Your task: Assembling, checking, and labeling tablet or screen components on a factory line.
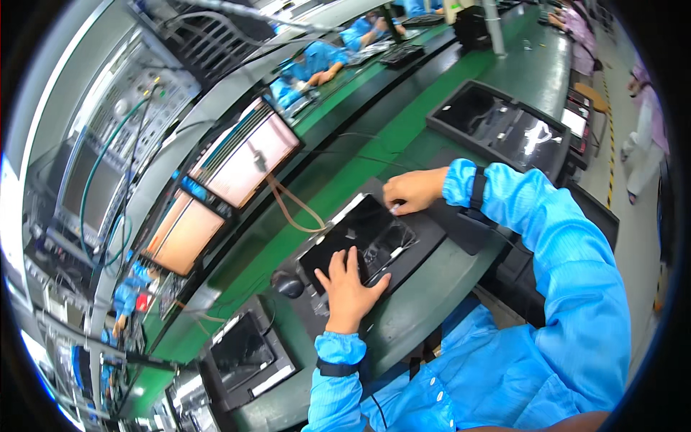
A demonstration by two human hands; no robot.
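while both hands [350, 282] on tablet [367, 237], mouse [288, 284] beside

mouse [288, 284] left, cable [291, 209] behind, maybe tray [497, 126] right

The left hand [348, 282] covers the lower part of the glossy black panel [366, 234]. What the right hand [412, 189] pinches is too small to tell; upper-frame workers are blurred.

1. A long green tabletop [432, 108] ran from lower left to upper right of the frame.
2. At centre a black fixture tray [403, 263] lay on it.
3. A black mouse [288, 284] sat at the tray's left.
4. Another black tray [497, 122] lay upper right, a third [248, 356] lower left.
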